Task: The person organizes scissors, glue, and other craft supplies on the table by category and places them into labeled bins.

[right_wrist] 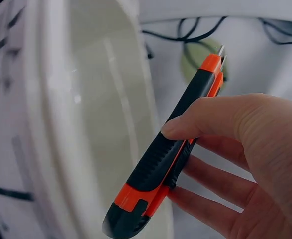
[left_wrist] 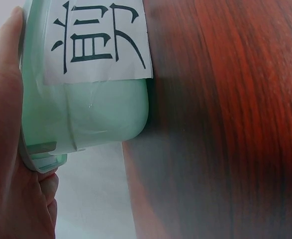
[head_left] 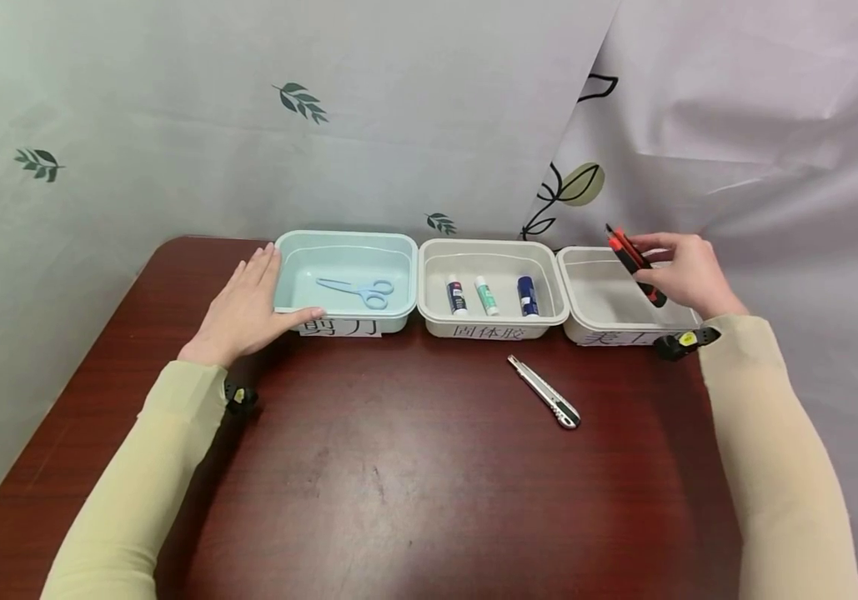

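Between thumb and fingers, my right hand [head_left: 687,271] pinches a black and orange utility knife [right_wrist: 165,144], held tilted over the right-hand bin [head_left: 597,287]. My left hand [head_left: 244,308] lies with straight fingers along the left edge of the light blue bin [head_left: 346,246], thumb across its front rim. Inside that bin is a pair of blue scissors [head_left: 361,292]. A silver and black utility knife [head_left: 544,392] lies on the table in front of the bins. In the left wrist view, the hand [left_wrist: 6,149] touches the bin's rim.
The middle beige bin [head_left: 492,247] holds a dark glue stick [head_left: 457,296], a green and white one [head_left: 486,296] and a blue one [head_left: 528,297]. Paper labels with writing [head_left: 340,327] are on the bin fronts. Patterned cloth [head_left: 398,125] hangs behind the dark red table [head_left: 368,467].
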Tool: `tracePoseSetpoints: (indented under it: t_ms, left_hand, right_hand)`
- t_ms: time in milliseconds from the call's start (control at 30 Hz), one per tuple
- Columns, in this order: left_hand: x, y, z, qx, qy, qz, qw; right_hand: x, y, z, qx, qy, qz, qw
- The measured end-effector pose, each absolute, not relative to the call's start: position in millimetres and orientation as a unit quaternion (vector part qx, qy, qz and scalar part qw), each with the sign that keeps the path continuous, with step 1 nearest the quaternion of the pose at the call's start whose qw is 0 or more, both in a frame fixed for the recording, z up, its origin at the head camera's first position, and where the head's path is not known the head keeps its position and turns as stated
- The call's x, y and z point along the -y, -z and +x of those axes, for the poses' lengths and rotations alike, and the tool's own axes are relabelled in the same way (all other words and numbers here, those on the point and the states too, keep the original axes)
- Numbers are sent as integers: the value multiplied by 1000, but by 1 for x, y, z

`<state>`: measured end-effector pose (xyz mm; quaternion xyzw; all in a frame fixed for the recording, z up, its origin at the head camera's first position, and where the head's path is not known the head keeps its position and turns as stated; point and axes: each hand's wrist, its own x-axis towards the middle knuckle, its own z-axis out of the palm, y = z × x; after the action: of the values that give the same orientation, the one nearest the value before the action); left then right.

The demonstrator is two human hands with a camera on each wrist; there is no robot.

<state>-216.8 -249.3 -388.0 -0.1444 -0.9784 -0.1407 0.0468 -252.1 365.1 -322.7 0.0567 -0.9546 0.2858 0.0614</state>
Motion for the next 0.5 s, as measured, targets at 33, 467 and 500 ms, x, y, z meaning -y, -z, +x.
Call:
tracePoseSetpoints:
  t_ms: [33, 467, 500]
  left_hand:
    - [250, 388, -217, 978, 141, -143, 47]
    - [248, 386, -216, 978, 140, -145, 51]
    - [248, 386, -216, 978, 140, -145, 51]
  right_hand:
    - [-366, 327, -253, 955, -284, 59, 57]
    - [-377, 360, -268, 968, -229, 93, 33]
    - [-377, 361, -269, 968, -229, 98, 35]
